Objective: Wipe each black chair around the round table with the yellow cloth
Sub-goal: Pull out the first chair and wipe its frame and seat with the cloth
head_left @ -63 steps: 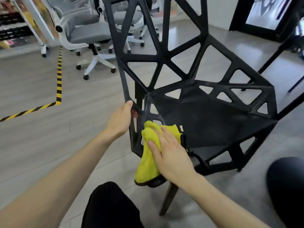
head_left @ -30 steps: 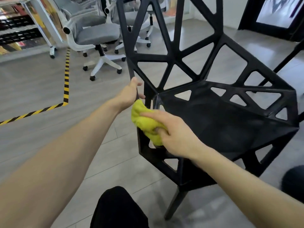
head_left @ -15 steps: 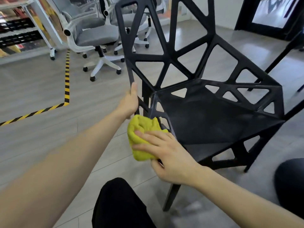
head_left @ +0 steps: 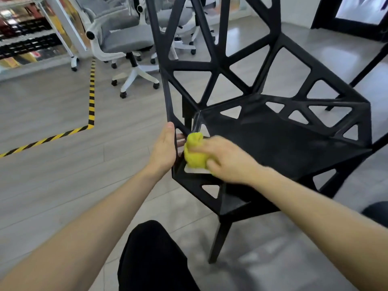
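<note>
A black chair (head_left: 273, 139) with a lattice of triangular openings fills the middle of the view, its back rising at upper centre. My left hand (head_left: 164, 150) grips the chair's frame at the left corner where back meets seat. My right hand (head_left: 226, 159) holds a bunched yellow cloth (head_left: 195, 153) and presses it against the seat's left edge, just right of the left hand. The right hand is blurred. Part of the cloth is hidden under its fingers.
Grey office chairs on white wheeled bases (head_left: 130, 45) stand behind the black chair. Yellow-and-black tape (head_left: 91, 95) runs across the wooden floor at left. White shelving (head_left: 27, 40) lines the far left. Dark thin legs (head_left: 369, 66) cross at right. My dark-clad knee (head_left: 155, 259) is below.
My right hand has slid the cloth up and inward along the seat's left edge, from the lower front corner toward the left hand. The left hand keeps its grip on the frame.
</note>
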The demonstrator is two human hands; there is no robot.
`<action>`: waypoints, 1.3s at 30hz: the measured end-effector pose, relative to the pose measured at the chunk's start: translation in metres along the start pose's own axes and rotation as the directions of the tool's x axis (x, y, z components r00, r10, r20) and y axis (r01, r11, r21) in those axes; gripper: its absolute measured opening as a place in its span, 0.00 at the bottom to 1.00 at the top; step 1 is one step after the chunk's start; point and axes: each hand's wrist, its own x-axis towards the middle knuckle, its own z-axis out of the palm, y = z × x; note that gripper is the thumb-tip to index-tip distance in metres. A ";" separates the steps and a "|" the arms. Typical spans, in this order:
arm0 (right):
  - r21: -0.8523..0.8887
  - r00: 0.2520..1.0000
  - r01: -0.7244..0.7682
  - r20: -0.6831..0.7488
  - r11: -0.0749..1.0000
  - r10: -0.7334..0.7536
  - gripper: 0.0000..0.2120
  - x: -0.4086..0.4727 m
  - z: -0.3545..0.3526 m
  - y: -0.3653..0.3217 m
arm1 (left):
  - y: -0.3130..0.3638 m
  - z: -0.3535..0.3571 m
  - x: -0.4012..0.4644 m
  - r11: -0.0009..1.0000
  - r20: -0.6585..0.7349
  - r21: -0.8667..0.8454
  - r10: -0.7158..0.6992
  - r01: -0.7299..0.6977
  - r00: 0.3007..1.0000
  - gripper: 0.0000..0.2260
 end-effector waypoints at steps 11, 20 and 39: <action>0.213 0.948 -0.259 0.241 0.942 0.206 0.23 0.012 -0.048 -0.032 | 0.006 0.001 0.000 0.997 -0.020 -0.067 0.046 -0.047 0.999 0.21; 0.065 0.998 0.052 -0.030 0.997 -0.050 0.26 -0.085 -0.010 -0.007 | 0.001 0.005 0.008 0.999 -0.095 0.015 0.052 -0.051 0.994 0.20; -0.065 0.945 -0.252 0.197 0.966 0.260 0.30 -0.135 -0.023 -0.020 | 0.066 -0.026 -0.026 0.514 0.071 0.844 -0.385 0.150 0.920 0.38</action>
